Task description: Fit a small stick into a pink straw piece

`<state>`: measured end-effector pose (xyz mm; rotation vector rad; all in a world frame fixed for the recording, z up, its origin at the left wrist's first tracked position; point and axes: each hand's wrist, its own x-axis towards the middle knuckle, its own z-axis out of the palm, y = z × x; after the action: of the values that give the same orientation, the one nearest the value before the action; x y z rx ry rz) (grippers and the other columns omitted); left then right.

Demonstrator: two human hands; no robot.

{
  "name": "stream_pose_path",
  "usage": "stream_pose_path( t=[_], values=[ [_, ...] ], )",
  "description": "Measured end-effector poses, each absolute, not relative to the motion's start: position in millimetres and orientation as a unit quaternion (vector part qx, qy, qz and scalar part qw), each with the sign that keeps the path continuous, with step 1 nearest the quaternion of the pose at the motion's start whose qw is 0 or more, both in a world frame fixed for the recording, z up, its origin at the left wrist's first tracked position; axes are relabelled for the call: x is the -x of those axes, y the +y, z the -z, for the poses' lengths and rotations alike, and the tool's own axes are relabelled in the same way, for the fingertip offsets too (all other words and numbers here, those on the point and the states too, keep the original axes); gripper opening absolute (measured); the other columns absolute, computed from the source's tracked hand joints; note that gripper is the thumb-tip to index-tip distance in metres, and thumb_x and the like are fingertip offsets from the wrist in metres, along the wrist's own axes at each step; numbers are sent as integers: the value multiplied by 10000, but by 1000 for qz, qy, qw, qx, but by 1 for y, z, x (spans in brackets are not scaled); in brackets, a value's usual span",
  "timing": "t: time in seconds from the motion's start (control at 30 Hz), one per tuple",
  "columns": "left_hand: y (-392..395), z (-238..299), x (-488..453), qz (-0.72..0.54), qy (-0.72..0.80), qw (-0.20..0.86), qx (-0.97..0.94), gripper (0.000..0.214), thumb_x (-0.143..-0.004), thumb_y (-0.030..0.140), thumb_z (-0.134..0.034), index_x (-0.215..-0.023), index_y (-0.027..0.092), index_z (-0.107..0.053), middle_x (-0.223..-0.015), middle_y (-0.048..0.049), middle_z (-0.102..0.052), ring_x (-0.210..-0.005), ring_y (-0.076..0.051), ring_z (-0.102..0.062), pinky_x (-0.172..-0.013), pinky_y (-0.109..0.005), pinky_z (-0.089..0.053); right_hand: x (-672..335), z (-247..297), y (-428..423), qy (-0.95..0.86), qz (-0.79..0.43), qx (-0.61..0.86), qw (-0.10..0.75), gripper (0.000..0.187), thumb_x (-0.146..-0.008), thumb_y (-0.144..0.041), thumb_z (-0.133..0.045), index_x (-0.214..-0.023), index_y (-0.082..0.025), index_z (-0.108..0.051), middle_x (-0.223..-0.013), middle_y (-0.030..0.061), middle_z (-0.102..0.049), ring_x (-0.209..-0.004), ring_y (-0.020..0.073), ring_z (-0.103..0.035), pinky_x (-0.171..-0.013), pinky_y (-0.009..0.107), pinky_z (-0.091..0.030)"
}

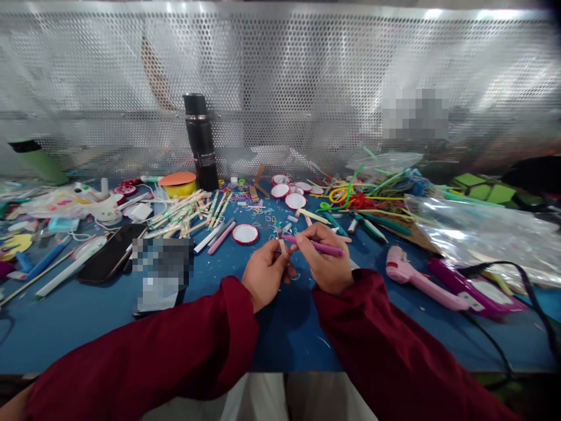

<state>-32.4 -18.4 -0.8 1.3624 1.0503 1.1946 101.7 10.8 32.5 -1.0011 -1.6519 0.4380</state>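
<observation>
Near the middle of the blue table, my left hand [265, 272] pinches a small pale wooden stick [281, 241] upright, its upper end darker with a bit of green. My right hand [328, 266] is closed round a purple marker pen [328, 248], whose tip points left at the stick and looks close to or touching it. Behind my hands lie a round white disc with a red rim [245, 234], a pink marker [221, 238] and many scattered tiny coloured bits. More white discs [295, 200] lie farther back.
Painted wooden sticks [182, 211] lie in a heap left of centre, by a black bottle [202, 143]. Two phones [109, 257] lie at left. At right are a pink glue gun [423, 280], a purple device [475, 289] with black cable, and tangled coloured pipe cleaners [377, 190].
</observation>
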Motion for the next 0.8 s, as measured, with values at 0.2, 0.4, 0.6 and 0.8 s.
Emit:
stream_pose_path(
  t=[0.2,0.4,0.6,0.8],
  values=[
    [-19,0,32,-493,436,505,-559,249,-905,436,-505,-964,197,-544,-668,3,-639,-489,-96,-545,-462,-190,-387,-102,-31,12,-693,-210,417,549,152,-818,-258,-578,-670,-229,-566,-621,-32,-648,-583,129,-585,-620,275,-452],
    [-20,-1,33,-495,429,503,-563,246,-911,432,-504,-952,192,-534,-660,12,-631,-493,-90,-546,-468,-187,-382,-103,-30,12,-687,-212,414,558,140,-831,-271,-579,-699,-226,-570,-639,-28,-651,-595,131,-586,-620,276,-451],
    [-20,-1,34,-496,426,509,-559,260,-903,445,-515,-955,190,-524,-664,8,-642,-491,-92,-545,-469,-191,-377,-101,-33,9,-676,-204,428,565,152,-824,-264,-572,-677,-223,-563,-621,-29,-639,-583,125,-574,-626,273,-446],
    [-22,-4,33,-494,428,513,-557,264,-913,431,-502,-975,175,-522,-683,-2,-647,-500,-85,-537,-470,-185,-371,-101,-29,11,-681,-222,411,564,130,-826,-253,-568,-700,-220,-564,-632,-28,-642,-591,127,-584,-606,266,-442]
  ],
)
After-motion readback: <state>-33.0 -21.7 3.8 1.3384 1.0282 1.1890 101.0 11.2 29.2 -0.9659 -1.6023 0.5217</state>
